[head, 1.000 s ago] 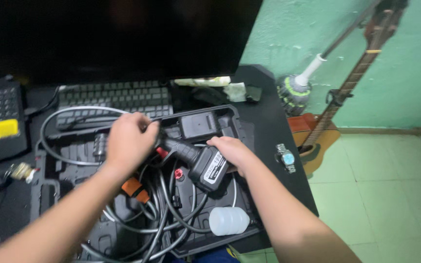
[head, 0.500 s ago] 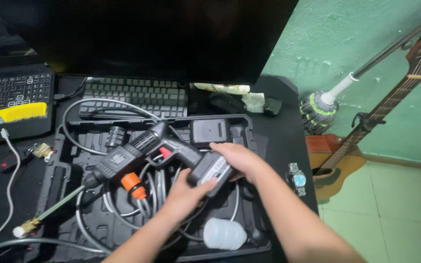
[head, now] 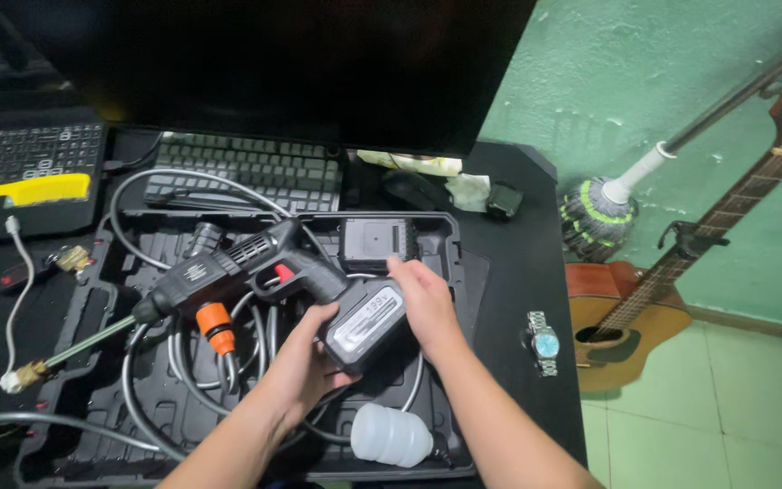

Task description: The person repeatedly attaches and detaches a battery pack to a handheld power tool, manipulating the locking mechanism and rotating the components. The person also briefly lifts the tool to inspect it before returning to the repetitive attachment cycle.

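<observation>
Both hands have closed in on the battery pack (head: 366, 323) at the foot of the cordless spray gun (head: 246, 272): a second ago the left hand (head: 305, 367) was up on the gun's body at about ten o'clock from the pack, and now it has dropped underneath, fingers (head: 341, 367) curled around the pack's lower edge. The right hand (head: 427, 303) has stayed on the pack's far side, at three o'clock, fingers wrapped over its top corner — so the pack is now clamped between two hands instead of steadied by one. The gun lies across the open black tool case (head: 459, 272) on the bench, its lance (head: 74, 349) pointing out toward eight o'clock, hoses (head: 151, 403) coiled beneath it. Whether the pack is seated fully in the handle or partly slid out is hard to tell, since the palms cover the joint. The shift of grip suggests the work has moved from handling the gun to working the battery itself. A white plastic bottle (head: 391, 436) lies at six o'clock in the case, and a wristwatch (head: 545, 342) rests on the bench at three o'clock.
</observation>
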